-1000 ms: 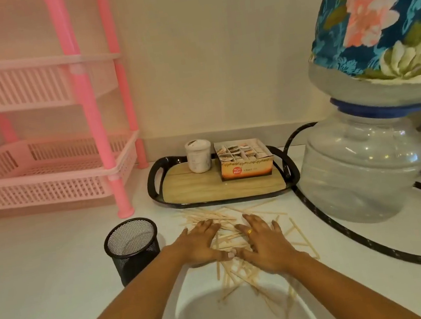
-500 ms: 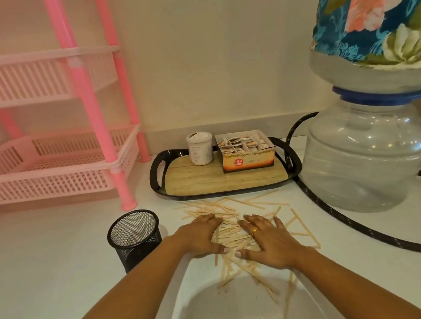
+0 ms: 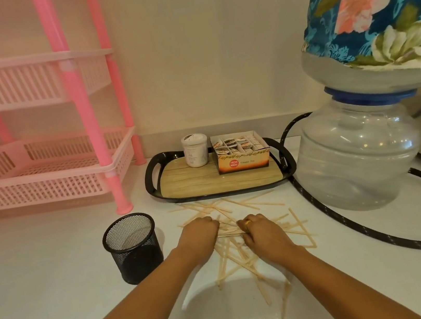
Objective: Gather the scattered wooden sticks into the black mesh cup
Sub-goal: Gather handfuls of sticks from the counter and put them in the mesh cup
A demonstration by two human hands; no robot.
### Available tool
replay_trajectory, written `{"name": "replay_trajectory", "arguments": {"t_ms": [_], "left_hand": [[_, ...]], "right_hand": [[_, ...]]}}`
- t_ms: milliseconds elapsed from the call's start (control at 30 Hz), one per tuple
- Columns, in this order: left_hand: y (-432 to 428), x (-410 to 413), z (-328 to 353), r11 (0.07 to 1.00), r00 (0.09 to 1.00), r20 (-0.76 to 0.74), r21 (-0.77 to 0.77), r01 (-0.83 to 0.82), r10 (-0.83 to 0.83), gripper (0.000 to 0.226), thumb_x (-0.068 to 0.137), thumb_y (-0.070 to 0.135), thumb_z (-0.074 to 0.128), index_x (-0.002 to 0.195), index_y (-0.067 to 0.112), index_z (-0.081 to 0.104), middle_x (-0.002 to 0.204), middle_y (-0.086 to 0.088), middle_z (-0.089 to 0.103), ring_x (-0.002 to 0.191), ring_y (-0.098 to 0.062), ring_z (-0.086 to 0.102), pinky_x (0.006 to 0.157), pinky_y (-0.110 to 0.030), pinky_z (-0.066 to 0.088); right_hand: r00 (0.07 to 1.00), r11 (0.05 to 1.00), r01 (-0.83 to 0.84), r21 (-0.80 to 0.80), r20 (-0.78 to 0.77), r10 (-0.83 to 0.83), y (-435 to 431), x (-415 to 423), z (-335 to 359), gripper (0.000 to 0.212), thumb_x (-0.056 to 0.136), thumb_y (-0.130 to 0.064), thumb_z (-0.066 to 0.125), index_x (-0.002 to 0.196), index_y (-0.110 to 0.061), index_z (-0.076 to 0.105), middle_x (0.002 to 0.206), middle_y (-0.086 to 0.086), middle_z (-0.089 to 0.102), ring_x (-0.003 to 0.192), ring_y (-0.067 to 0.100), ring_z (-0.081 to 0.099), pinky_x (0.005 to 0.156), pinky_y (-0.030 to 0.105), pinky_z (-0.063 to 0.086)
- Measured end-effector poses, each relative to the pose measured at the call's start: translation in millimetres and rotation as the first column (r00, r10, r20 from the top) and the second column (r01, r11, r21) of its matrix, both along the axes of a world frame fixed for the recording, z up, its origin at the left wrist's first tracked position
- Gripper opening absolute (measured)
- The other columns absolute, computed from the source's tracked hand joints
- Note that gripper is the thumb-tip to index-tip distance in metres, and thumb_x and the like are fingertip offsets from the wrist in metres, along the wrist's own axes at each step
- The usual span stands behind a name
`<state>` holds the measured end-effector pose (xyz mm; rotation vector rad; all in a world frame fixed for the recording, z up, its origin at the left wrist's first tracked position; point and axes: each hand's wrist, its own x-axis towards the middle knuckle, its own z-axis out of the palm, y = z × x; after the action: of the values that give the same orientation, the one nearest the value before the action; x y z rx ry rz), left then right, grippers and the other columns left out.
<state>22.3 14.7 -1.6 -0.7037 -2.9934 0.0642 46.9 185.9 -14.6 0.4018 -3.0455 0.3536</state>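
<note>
- Fingers point(image 3: 210, 222) of the left hand point(image 3: 197, 236) are curled tight, knuckles up, closing on the middle of the pile of wooden sticks point(image 3: 229, 229).
- Fingers point(image 3: 255, 218) of the right hand point(image 3: 262, 233) are curled the same way on the other side of the pile, gripping sticks there; one of them wears a gold ring point(image 3: 247, 224).
- Both hands sit close together with a short bundle of sticks running between them. Both forearms reach in from the bottom edge of the view.
- More sticks lie loose and criss-crossed on the white surface point(image 3: 42, 266), fanned out beyond the knuckles, to the right of the right hand, and back toward the person under the wrists.
- Just left of the left hand stands the black mesh cup point(image 3: 132, 248), upright, mouth open; no stick shows inside it.
- Behind the pile is a black-rimmed tray point(image 3: 150, 179) with a wood-look floor, carrying a white jar point(image 3: 195, 150) and an open tea box point(image 3: 241, 154) side by side.
- On the right stands a clear water bottle point(image 3: 353, 154) with a second bottle in a floral cover point(image 3: 372, 4) upended on it; a black hose point(image 3: 309, 199) loops round its base.
- At the left a pink rack point(image 3: 80, 97) stands against the wall.
</note>
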Motion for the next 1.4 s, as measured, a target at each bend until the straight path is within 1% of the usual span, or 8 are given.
{"name": "replay_trajectory", "arguments": {"t_ms": [100, 367, 633, 867, 1067, 1200, 1300, 1400], "left_hand": [[4, 1, -6, 0.999, 0.998, -0.06, -0.041, -0.001, -0.001, 0.03, 0.09, 0.006, 0.047, 0.12, 0.008, 0.051, 0.117, -0.011, 0.056, 0.108, -0.027, 0.051, 0.084, -0.034, 0.047], [8, -2, -15, 0.992, 0.995, -0.093, -0.127, 0.018, -0.03, 0.037, 0.091, 0.003, 0.035, 0.128, 0.004, 0.036, 0.128, -0.018, 0.045, 0.118, -0.033, 0.041, 0.091, -0.04, 0.041], [-9, -9, -32, 0.982, 0.994, -0.106, 0.188, 0.016, 0.004, 0.033, 0.09, 0.006, 0.037, 0.118, 0.02, 0.045, 0.119, -0.002, 0.052, 0.109, -0.022, 0.043, 0.088, -0.032, 0.032], [-8, -6, -21, 0.944, 0.991, -0.131, 0.323, 0.06, -0.018, 0.018, 0.095, 0.018, 0.031, 0.107, 0.022, 0.043, 0.103, 0.0, 0.062, 0.091, -0.022, 0.054, 0.09, -0.033, 0.035], [-10, -9, -10, 0.829, 0.997, -0.059, 0.559, -0.004, 0.044, 0.048, 0.098, 0.033, 0.032, 0.142, 0.03, 0.011, 0.086, -0.003, 0.064, 0.07, -0.018, 0.057, 0.068, -0.033, 0.048], [-6, -17, -10, 0.642, 0.996, 0.092, 0.763, -0.076, 0.009, 0.065, 0.097, 0.035, 0.039, 0.145, 0.035, -0.004, 0.078, -0.004, 0.06, 0.073, -0.019, 0.06, 0.073, -0.038, 0.05], [-4, -28, -6, 0.375, 0.973, 0.232, 0.902, -0.214, -0.001, 0.072, 0.092, 0.034, 0.052, 0.145, 0.035, 0.004, 0.117, -0.023, 0.059, 0.114, -0.036, 0.054, 0.097, -0.046, 0.042], [4, -30, -4, 0.064, 0.935, 0.352, 0.935, -0.349, -0.038, 0.072, 0.087, 0.023, 0.061, 0.143, 0.032, 0.016, 0.13, -0.002, 0.041, 0.12, -0.02, 0.044, 0.103, -0.039, 0.039]], "right_hand": [[0.999, 0.999, 0.026, 0.042, -0.021, -0.025, -6, -3, 0, 0.036, 0.096, -0.013, 0.037, 0.13, -0.012, 0.05, 0.122, 0.01, 0.055, 0.115, 0.024, 0.046, 0.087, 0.033, 0.045], [0.997, 0.996, 0.077, 0.053, -0.029, -0.075, -16, -9, -5, 0.042, 0.091, -0.002, 0.037, 0.131, -0.011, 0.045, 0.129, 0.01, 0.047, 0.12, 0.025, 0.041, 0.095, 0.035, 0.039], [0.99, 0.992, 0.081, 0.099, -0.123, -0.069, -14, -6, -12, 0.034, 0.091, -0.003, 0.036, 0.122, -0.012, 0.046, 0.124, 0.007, 0.047, 0.114, 0.024, 0.041, 0.089, 0.035, 0.036], [0.984, 0.999, 0.039, 0.011, -0.173, -0.037, -3, -8, 0, 0.031, 0.093, -0.006, 0.032, 0.117, -0.017, 0.047, 0.118, 0.002, 0.054, 0.108, 0.021, 0.046, 0.086, 0.031, 0.03], [0.988, 0.991, -0.017, -0.136, -0.157, -0.005, 10, -14, 22, 0.018, 0.088, -0.012, 0.036, 0.084, -0.029, 0.038, 0.083, -0.007, 0.045, 0.079, 0.017, 0.041, 0.067, 0.027, 0.027], [0.989, 0.967, 0.001, -0.255, -0.141, -0.038, 8, -17, 22, 0.016, 0.087, -0.029, 0.026, 0.074, -0.035, 0.03, 0.074, -0.011, 0.043, 0.068, 0.011, 0.042, 0.058, 0.024, 0.03], [0.982, 0.885, 0.118, -0.45, -0.08, -0.171, -1, -23, 27, 0.029, 0.096, -0.028, 0.027, 0.068, -0.035, 0.031, 0.067, -0.012, 0.047, 0.061, 0.008, 0.045, 0.054, 0.024, 0.032], [0.977, 0.833, 0.157, -0.53, -0.039, -0.209, -10, -27, 34, 0.029, 0.099, -0.027, 0.03, 0.071, -0.034, 0.033, 0.066, -0.009, 0.048, 0.062, 0.012, 0.048, 0.055, 0.029, 0.034]]}}
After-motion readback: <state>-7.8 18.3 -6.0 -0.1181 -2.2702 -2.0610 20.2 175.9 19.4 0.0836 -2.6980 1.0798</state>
